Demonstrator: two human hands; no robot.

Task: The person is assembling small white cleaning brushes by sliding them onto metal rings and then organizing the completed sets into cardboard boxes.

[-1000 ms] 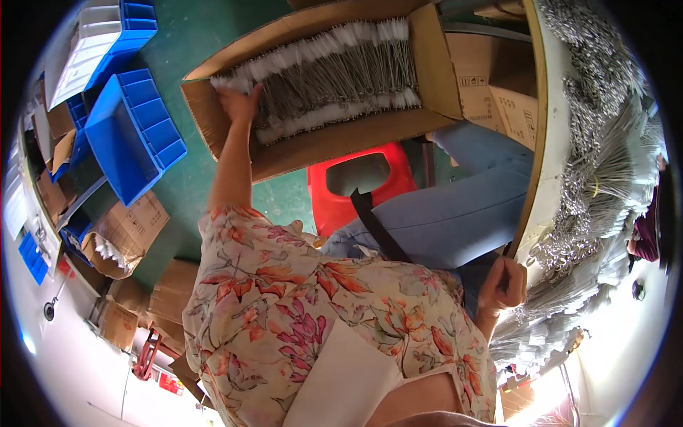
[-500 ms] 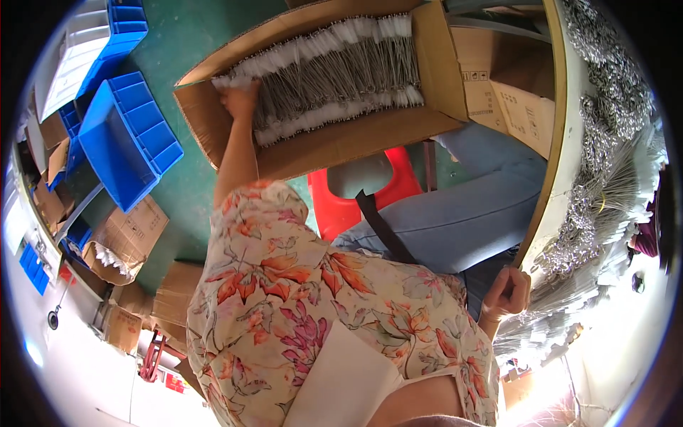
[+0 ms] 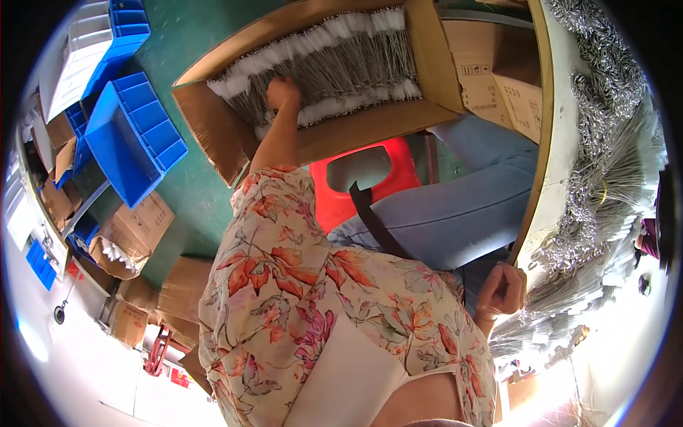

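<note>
A cardboard box at the top holds rows of thin wire brushes with white bristly ends, packed side by side. My left hand reaches into it, resting on the wire stems near the box's left end. Its fingers are curled; what they hold, if anything, is hidden against the stems. My right hand is closed in a loose fist beside the table's edge at the right. No object shows in it. Close by, on the pale table, lies a large pile of similar wire brushes with looped metal ends.
Behind my knee is a red plastic stool, just below the box. Another cardboard box stands between the open box and the table. Blue plastic crates and a torn carton sit on the green floor at the left.
My left hand has moved right and slightly down, from the white ends at the box's left corner onto the stems. My right hand stays nearly in place, still closed.
</note>
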